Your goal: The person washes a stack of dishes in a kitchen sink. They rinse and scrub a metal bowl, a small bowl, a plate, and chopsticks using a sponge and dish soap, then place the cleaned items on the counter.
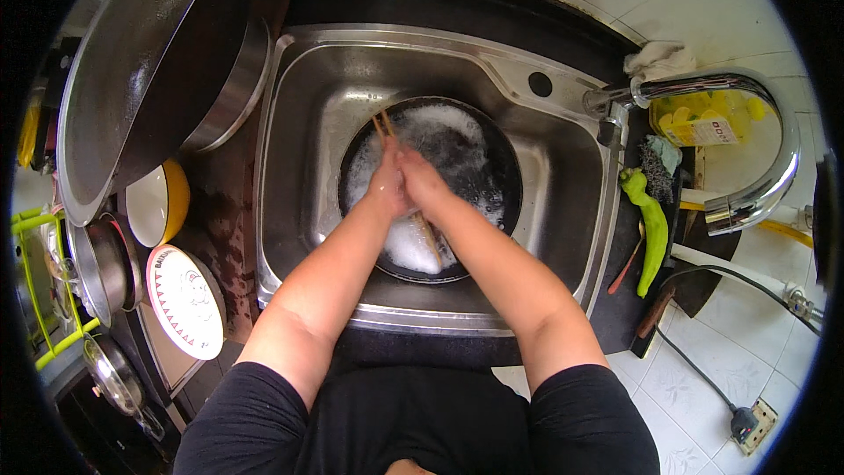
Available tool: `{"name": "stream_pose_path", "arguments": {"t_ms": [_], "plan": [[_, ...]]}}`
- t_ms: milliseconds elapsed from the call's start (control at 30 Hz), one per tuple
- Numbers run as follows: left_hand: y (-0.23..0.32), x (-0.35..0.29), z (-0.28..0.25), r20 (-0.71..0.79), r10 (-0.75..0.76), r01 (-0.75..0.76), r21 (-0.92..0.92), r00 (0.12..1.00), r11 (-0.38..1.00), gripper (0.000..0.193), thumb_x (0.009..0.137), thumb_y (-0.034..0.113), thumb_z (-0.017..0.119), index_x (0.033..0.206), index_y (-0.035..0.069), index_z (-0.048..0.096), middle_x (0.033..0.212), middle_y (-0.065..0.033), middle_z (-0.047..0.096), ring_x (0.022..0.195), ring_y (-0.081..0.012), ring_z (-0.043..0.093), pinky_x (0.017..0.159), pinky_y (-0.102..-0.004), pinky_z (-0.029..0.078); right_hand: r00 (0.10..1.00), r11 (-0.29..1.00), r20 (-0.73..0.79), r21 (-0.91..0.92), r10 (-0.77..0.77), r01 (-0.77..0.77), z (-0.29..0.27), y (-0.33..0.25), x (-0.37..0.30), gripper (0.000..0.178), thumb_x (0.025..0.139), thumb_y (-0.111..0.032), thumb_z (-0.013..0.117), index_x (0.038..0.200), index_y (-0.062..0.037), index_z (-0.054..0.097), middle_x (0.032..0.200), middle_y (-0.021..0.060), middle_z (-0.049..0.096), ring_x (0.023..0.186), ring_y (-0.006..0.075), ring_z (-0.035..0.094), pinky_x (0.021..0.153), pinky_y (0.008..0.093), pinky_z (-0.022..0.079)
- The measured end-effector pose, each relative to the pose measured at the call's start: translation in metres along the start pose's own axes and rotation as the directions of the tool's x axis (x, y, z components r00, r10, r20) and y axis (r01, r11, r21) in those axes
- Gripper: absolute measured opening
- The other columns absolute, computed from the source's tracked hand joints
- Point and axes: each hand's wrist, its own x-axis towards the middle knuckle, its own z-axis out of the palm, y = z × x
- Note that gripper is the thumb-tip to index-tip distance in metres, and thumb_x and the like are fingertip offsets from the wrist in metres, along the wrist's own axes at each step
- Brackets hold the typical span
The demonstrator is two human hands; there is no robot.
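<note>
Chopsticks [378,126] are held narrowly between the left hand [387,183] and the right hand [423,179], over the foamy black pan [505,183] in the sink [299,154], and probably deserve even rubbing from far to near ends, without slipping.

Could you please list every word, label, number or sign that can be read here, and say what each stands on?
White dish: dark lettering by the rim, wording withheld; a small mark opposite is too small to read.
Yellow package: white label with red marks, print too small to read.
Black pan: no lettering that I can make out.
</note>
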Motion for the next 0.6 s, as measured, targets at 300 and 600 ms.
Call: {"name": "stream_pose_path", "arguments": {"t_ms": [300, 600], "plan": [[0.0, 0.001, 0.007, 0.083, 0.287, -0.296, 0.153, 0.954, 0.943, 0.017, 0.092, 0.02, 0.048, 0.094, 0.003, 0.052, 0.083, -0.0064, 0.055, 0.079, -0.0185, 0.054, 0.077, -0.0346, 0.047, 0.663, 0.15, 0.252, -0.86, -0.705, 0.488, -0.029, 0.024, -0.06, 0.062, 0.073, -0.006, 0.056, 0.13, -0.0001, 0.034, 0.139, 0.0213, 0.026, 0.127, 0.0387, 0.028, 0.104, 0.042, 0.027], [0.036, -0.046, 0.054, 0.277, 0.445, -0.459, -0.015, 0.852, 0.888, 0.016, 0.091, 0.022, 0.05, 0.091, 0.006, 0.048, 0.067, -0.0008, 0.046, 0.061, -0.0141, 0.047, 0.06, -0.031, 0.044, 0.951, 0.691, 0.121, -0.662, -0.284, 0.29, -0.043, -0.013, -0.068, 0.03, 0.084, -0.032, 0.056, 0.089, -0.0034, 0.051, 0.062, 0.0115, 0.054, 0.057, 0.0227, 0.056, 0.053, 0.0353, 0.045]]}}
